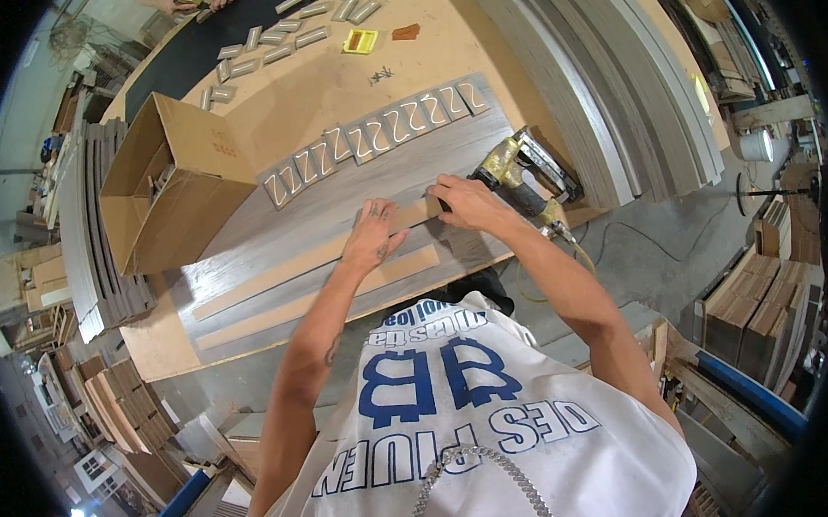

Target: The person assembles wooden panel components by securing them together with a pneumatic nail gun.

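Note:
On a grey wood-grain panel [248,266] before me lies a long tan wood strip [285,266]. My left hand [373,234] straddles it near the middle, fingers at the far edge and thumb on the near side. At the strip's right end my right hand [465,204] is closed, its fingertips partly hidden. A second tan strip [287,317] lies nearer to me, roughly parallel. Just right of my right hand a nail gun [521,175] rests on its side. Beyond the strips stands a row of small flat blocks [367,140] bearing squiggles of a pale bead.
An open cardboard box [185,190] stands at the left. Stacked long boards [601,93] line the right, with more boards [103,226] at far left. Loose small blocks [280,54], a yellow tray [360,42] and dark fasteners [381,74] lie farther back. Another person's hands [195,0] show.

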The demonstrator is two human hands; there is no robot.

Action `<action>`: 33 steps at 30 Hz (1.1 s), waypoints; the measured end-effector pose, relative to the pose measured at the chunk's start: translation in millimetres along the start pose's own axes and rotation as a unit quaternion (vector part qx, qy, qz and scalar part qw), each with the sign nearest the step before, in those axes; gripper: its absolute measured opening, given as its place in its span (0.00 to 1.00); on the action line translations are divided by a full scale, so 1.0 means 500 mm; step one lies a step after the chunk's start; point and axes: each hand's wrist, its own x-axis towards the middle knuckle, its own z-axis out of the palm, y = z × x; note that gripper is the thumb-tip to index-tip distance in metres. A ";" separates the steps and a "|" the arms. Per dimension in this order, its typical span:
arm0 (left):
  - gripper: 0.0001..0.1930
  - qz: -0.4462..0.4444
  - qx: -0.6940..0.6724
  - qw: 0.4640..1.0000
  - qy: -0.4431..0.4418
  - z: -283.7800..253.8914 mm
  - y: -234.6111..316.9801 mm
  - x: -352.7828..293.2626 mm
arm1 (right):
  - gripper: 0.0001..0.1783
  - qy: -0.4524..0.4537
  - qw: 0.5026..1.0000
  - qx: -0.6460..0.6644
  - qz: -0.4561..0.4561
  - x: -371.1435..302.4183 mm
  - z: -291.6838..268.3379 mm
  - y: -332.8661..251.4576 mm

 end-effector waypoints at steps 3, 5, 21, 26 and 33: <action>0.29 0.009 -0.010 1.000 -0.005 0.005 -0.002 0.005 | 0.29 -0.007 1.000 0.004 0.014 -0.002 -0.006 -0.002; 0.29 0.012 -0.008 1.000 -0.001 0.011 -0.009 0.000 | 0.29 -0.007 1.000 0.011 0.014 -0.002 -0.010 -0.006; 0.43 -0.037 -0.139 0.989 0.045 0.048 0.085 0.071 | 0.51 0.166 0.883 0.370 0.237 -0.070 0.098 -0.033; 0.44 -0.028 -0.140 0.989 0.035 0.049 0.076 0.073 | 0.46 0.164 0.845 0.437 0.260 -0.068 0.089 -0.052; 0.42 -0.024 -0.148 0.987 0.049 0.061 0.069 0.068 | 0.45 0.164 0.845 0.442 0.252 -0.069 0.093 -0.047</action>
